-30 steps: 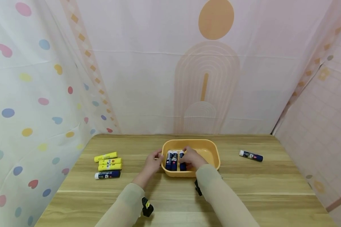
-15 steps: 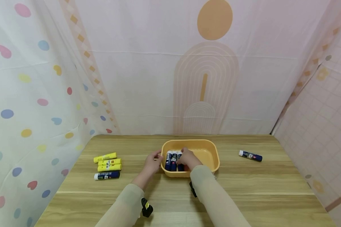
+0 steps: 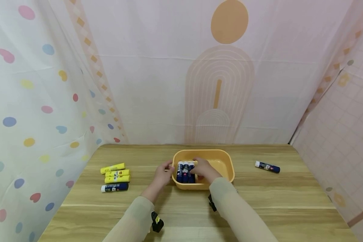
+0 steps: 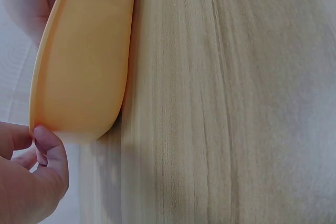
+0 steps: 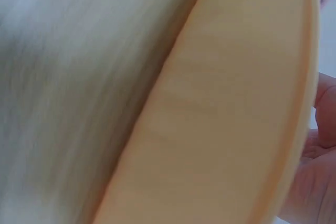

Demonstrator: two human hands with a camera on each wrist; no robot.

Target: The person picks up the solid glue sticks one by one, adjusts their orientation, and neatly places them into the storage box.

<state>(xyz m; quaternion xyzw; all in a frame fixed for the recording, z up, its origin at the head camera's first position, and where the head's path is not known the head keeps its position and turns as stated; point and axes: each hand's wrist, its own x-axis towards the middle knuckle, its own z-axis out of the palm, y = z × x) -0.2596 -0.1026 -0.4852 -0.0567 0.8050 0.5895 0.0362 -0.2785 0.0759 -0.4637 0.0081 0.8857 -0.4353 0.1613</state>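
Observation:
In the head view, an orange plastic tray (image 3: 217, 186) holds 3 navy glue sticks with white caps, lying side by side along its left end. My left hand (image 3: 162, 174) pinches the tray's left rim between thumb and fingers, as the left wrist view also shows. Inside the tray is my right hand (image 3: 203, 169), its spread thumb and fingertips right at the rightmost glue stick (image 3: 192, 177) and overlapping its upper part. From the right wrist, the tray wall (image 5: 220, 98) covers the fingertips; only part of the hand (image 5: 315, 182) shows past the rim.
Left on the wooden table (image 3: 181, 215) lie several yellow glue sticks (image 3: 117, 178) above another navy glue stick (image 3: 115, 187). One more navy glue stick (image 3: 267, 167) lies alone at the right. A patterned curtain (image 3: 151, 101) hangs behind the table.
My right hand pushed the third glue stick leftward against the other two, then drew slightly back to the right. The left hand stays at the tray's rim.

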